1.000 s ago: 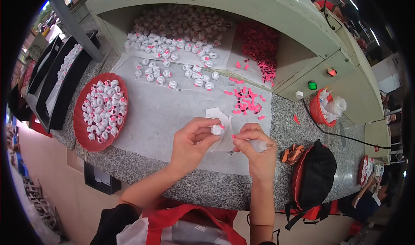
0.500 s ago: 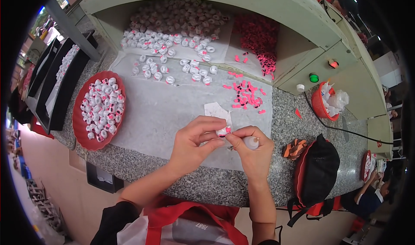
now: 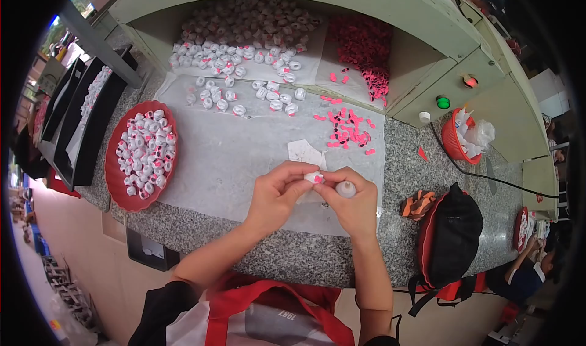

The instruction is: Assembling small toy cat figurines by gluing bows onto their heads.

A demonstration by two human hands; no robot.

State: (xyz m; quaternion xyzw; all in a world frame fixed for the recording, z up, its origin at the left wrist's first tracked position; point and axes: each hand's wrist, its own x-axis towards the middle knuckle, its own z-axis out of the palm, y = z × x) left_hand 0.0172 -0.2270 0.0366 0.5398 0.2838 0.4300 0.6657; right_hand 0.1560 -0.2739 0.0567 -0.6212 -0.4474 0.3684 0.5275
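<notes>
My left hand pinches a small white rounded piece with pink on it between thumb and fingertips, just above the paper-covered bench. The right hand has its thumb and forefinger pressed against the same piece's right side. A small whitish bottle is tucked in the curled fingers of that hand, its end facing up. Beyond the hands lies a white paper scrap. Loose pink bow-shaped pieces, some with dark spots, are scattered farther right. Similar white pieces stand in groups farther back.
A red scalloped tray full of white pieces stands at left. Behind, a shelf holds heaps of white and pink pieces. At right are a red basket, a cable, an orange patterned cloth and a black bag.
Both hands have shifted slightly, and the white piece has been turned and raised a little. The right thumb and forefinger now meet its side, and the bottle has moved slightly left and up.
</notes>
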